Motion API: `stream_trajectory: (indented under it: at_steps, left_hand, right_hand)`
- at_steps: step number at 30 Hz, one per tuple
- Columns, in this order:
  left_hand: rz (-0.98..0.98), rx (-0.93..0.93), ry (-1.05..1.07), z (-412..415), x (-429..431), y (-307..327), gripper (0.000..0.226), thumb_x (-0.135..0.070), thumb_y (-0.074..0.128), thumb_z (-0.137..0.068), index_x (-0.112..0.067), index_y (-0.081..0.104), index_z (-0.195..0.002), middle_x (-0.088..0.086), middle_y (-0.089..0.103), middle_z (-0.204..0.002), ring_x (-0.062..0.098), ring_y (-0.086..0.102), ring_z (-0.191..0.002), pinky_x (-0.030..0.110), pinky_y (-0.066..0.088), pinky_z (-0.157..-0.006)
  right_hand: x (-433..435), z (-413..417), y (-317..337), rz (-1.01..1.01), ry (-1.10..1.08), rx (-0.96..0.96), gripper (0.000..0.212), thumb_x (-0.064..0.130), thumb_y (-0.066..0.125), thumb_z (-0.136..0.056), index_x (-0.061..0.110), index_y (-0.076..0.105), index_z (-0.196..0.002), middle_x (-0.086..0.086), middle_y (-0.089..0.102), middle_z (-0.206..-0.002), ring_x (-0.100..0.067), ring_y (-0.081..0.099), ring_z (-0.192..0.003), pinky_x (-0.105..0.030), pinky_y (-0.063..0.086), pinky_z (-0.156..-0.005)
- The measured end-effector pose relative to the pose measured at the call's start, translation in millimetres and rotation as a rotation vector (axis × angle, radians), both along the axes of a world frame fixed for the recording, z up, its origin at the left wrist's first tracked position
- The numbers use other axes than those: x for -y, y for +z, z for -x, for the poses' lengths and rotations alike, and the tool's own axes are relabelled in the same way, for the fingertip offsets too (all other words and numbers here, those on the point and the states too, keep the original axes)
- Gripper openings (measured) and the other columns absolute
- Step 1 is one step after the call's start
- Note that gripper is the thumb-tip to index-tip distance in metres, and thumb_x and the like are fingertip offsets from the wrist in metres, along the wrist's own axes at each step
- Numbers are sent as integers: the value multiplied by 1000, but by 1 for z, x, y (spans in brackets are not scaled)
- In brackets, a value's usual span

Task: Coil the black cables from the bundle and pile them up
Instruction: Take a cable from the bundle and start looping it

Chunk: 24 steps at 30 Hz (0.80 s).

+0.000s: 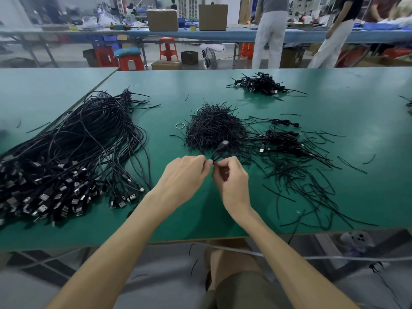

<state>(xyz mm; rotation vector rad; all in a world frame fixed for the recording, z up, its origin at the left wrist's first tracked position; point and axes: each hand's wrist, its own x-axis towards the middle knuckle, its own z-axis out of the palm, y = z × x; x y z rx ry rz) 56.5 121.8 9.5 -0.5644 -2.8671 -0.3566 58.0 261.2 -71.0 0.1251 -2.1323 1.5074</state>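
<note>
both hands met above the green tabletop (pixel 334 197), just in front of a heap of short black ties (pixel 214 128). the left hand (pixel 187 172) and right hand (pixel 231 177) each pinched the small coiled cable (pixel 220 148) between thumb and curled fingertips. its long axis ran away from the person, plug end pointing up and slightly right toward the ties. the loose bundle (pixel 78 152) lay at the left, usb plugs toward the near edge. coiled cables (pixel 283 137) sat right of the ties; a further pile (pixel 260 84) lay far back
</note>
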Motion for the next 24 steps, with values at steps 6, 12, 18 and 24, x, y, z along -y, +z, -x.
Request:
stream_trajectory:
  at_steps: [6, 12, 18, 24]
  left_hand:
    - [-262, 176, 35, 0, -9, 3, 46, -42, 36, -107, -15, 57, -75, -4, 70, -70, 20, 63, -62, 37, 54, -65]
    - [-533, 301, -99, 4, -6, -1, 24, -12, 37, -107, -19, 48, -127, 0, 72, -75, 18, 65, -71, 32, 53, -66]
    - [-357, 212, -206, 14, 1, -10, 40, 7, 46, -98, -18, 60, -126, 0, 58, -103, 18, 54, -96, 24, 43, -85]
    - [-148, 50, -255, 17, 7, -15, 23, -19, 58, -102, -21, 59, -125, -6, 50, -144, 21, 44, -131, 37, 40, -106]
  right_hand:
    - [1, 2, 0, -19, -17, 38, 26, 8, 64, -92, 27, 51, -78, 9, 55, -81, -5, 48, -70, -24, 41, -64]
    - [-3, -2, 10, 40, -8, 58, 16, -6, 52, -98, 5, 53, -86, -6, 58, -72, -11, 59, -61, -18, 47, -60]
    - [-2, -2, 11, 19, 48, 100, 23, -2, 66, -92, 17, 54, -85, 0, 57, -83, -1, 51, -71, -11, 42, -64]
    - [-4, -1, 6, 27, 64, 120, 29, 5, 68, -89, 25, 50, -78, 4, 54, -82, -3, 48, -70, -15, 37, -61]
